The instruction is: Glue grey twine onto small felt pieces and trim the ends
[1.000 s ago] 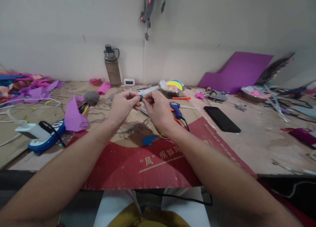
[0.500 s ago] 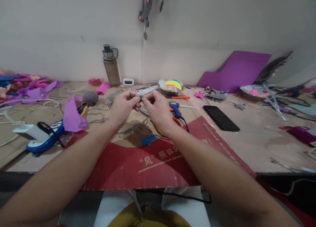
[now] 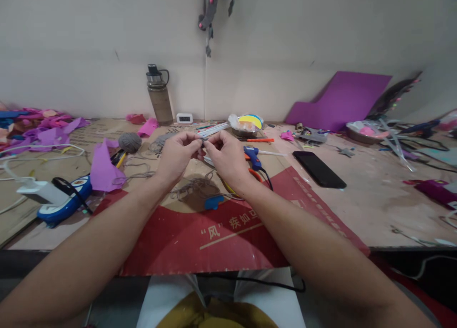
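Note:
My left hand (image 3: 181, 152) and my right hand (image 3: 225, 155) meet above the middle of the table, thumbs and forefingers pinched together at the tips. Between them is a small dark grey piece (image 3: 204, 139), mostly covered by the fingers, so its kind cannot be made out. Under the hands lies a loose tangle of grey yarn (image 3: 198, 186), with a small blue piece (image 3: 214, 203) in front of it. A blue glue gun (image 3: 253, 157) rests just right of my right hand. Left of my left hand sits a ball of grey yarn (image 3: 130, 142).
Red-printed cardboard (image 3: 171, 252) covers the table's front. A black phone (image 3: 319, 169) lies to the right. At the back stand a bottle (image 3: 159, 99), a small white clock (image 3: 184, 118) and a bowl (image 3: 245, 132). A blue power strip (image 3: 50, 216) and purple felt (image 3: 103, 168) are at left.
The view has shifted very slightly. Both hands keep their pinch on the small grey piece, with barely any finger movement.

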`<state>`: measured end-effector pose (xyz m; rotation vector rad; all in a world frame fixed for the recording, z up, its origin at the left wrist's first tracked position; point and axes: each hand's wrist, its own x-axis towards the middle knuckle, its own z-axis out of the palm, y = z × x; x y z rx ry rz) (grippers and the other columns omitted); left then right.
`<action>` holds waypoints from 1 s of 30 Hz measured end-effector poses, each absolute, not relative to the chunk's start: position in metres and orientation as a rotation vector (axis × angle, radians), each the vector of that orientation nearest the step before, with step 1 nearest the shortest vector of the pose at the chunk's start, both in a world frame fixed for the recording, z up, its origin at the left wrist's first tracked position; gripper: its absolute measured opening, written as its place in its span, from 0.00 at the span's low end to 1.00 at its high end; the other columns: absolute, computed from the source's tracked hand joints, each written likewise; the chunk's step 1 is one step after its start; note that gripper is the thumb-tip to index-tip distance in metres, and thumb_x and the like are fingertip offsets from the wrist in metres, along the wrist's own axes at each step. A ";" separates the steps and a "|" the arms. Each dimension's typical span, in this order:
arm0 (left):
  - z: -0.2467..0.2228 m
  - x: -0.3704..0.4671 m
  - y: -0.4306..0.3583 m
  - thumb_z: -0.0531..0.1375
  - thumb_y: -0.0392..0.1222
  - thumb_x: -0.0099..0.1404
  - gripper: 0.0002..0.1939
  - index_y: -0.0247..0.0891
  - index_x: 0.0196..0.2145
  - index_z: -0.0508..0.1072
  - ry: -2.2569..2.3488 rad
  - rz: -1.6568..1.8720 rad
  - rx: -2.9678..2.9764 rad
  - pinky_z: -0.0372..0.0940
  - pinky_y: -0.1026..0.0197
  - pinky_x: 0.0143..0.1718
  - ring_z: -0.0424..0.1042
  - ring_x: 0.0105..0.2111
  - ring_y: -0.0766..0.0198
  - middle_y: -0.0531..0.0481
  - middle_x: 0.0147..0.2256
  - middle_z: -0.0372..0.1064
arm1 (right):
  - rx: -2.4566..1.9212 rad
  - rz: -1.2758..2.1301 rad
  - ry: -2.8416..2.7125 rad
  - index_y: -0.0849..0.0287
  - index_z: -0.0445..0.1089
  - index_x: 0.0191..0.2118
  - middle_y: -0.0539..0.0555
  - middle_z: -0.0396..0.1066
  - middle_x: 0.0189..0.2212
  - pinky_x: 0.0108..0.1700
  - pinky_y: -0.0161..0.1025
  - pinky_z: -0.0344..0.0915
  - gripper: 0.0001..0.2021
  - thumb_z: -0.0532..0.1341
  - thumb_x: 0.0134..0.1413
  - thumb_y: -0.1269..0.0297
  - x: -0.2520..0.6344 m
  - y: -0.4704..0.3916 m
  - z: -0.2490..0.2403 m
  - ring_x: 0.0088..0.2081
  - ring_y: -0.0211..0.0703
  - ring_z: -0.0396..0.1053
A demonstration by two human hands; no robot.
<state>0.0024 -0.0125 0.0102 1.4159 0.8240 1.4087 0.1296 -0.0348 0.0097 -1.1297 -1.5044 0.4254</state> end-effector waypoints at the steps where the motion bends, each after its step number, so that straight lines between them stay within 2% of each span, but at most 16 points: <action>1: 0.010 0.002 -0.013 0.63 0.37 0.54 0.04 0.35 0.27 0.71 0.830 1.413 1.416 0.63 0.64 0.24 0.66 0.20 0.70 0.53 0.21 0.66 | -1.124 0.423 -1.506 0.58 0.64 0.25 0.48 0.66 0.22 0.30 0.36 0.57 0.06 0.59 0.52 0.67 0.129 -0.035 0.010 0.25 0.35 0.61; 7: 0.011 0.002 -0.014 0.62 0.35 0.53 0.03 0.34 0.25 0.71 0.824 1.431 1.378 0.63 0.65 0.23 0.65 0.19 0.71 0.53 0.20 0.66 | -1.126 0.443 -1.503 0.58 0.64 0.25 0.47 0.65 0.22 0.30 0.36 0.57 0.06 0.59 0.51 0.68 0.127 -0.038 0.012 0.25 0.34 0.60; 19: 0.011 0.003 -0.014 0.62 0.33 0.52 0.02 0.33 0.25 0.71 0.765 1.407 1.272 0.62 0.67 0.23 0.65 0.19 0.71 0.52 0.20 0.68 | -1.170 0.638 -1.384 0.59 0.62 0.24 0.45 0.61 0.20 0.28 0.35 0.54 0.08 0.61 0.46 0.65 0.130 -0.027 0.007 0.24 0.32 0.57; 25: 0.013 0.003 -0.015 0.62 0.33 0.52 0.03 0.33 0.25 0.70 0.753 1.377 1.226 0.63 0.68 0.23 0.67 0.20 0.71 0.52 0.21 0.68 | -1.059 0.706 -1.362 0.58 0.65 0.34 0.43 0.59 0.21 0.27 0.33 0.53 0.08 0.62 0.46 0.65 0.132 -0.023 0.004 0.23 0.32 0.56; 30: 0.018 0.002 -0.015 0.63 0.32 0.52 0.03 0.31 0.26 0.72 0.753 1.288 1.154 0.64 0.69 0.24 0.68 0.21 0.71 0.52 0.21 0.68 | -0.993 0.824 -1.330 0.59 0.64 0.25 0.44 0.59 0.20 0.25 0.33 0.50 0.05 0.61 0.44 0.64 0.135 -0.021 0.005 0.22 0.30 0.52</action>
